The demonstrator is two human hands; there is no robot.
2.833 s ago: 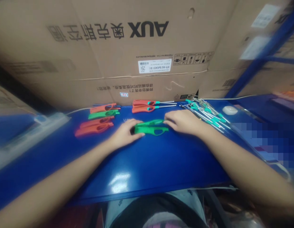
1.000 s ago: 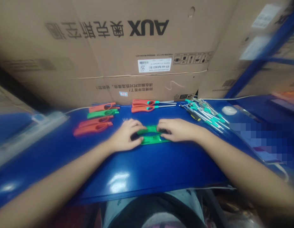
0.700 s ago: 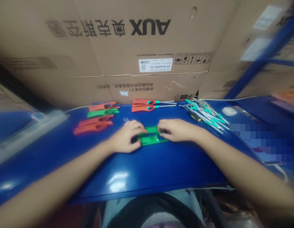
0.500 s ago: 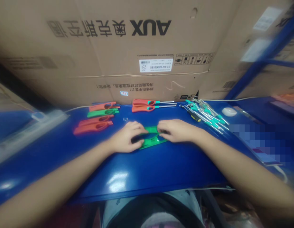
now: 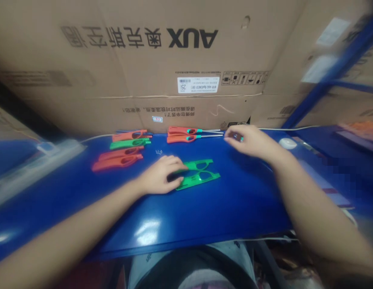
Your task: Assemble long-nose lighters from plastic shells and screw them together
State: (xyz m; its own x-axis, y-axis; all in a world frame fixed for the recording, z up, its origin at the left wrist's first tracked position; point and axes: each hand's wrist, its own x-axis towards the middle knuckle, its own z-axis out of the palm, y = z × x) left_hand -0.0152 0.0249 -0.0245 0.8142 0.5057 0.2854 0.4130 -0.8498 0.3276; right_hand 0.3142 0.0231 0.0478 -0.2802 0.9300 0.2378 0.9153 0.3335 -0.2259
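Standing beside the person, I see the left hand (image 5: 161,175) curled down over the left end of the green handle halves (image 5: 200,172). Its fingers are closed on them and pin them to the glossy blue surface (image 5: 204,212). The two halves lie flat near the middle of the surface, side by side and slightly splayed, with their finger-hole cut-outs facing up. The right hand (image 5: 249,140) is stretched away to the far right. Its fingers are drawn together around a small teal-tipped piece (image 5: 241,138), but the blur keeps me from telling whether they actually have it pinched. As I read it, the step in hand is a hold and a reach: one hand steadies the opened green shell while the other works at the far edge. Picking up anything that slim would call for a fine fingertip pinch, and the left hand would need to keep its pressure so the halves do not skate on the slick top. Just behind the green halves lie two red lighters (image 5: 186,134) with teal collars and metal tubes pointing right. Further left are orange and green shells (image 5: 127,148) laid in two small groups. A white round object (image 5: 287,143) sits just beyond the right wrist, and a big cardboard box (image 5: 174,64) printed AUX walls off the back.
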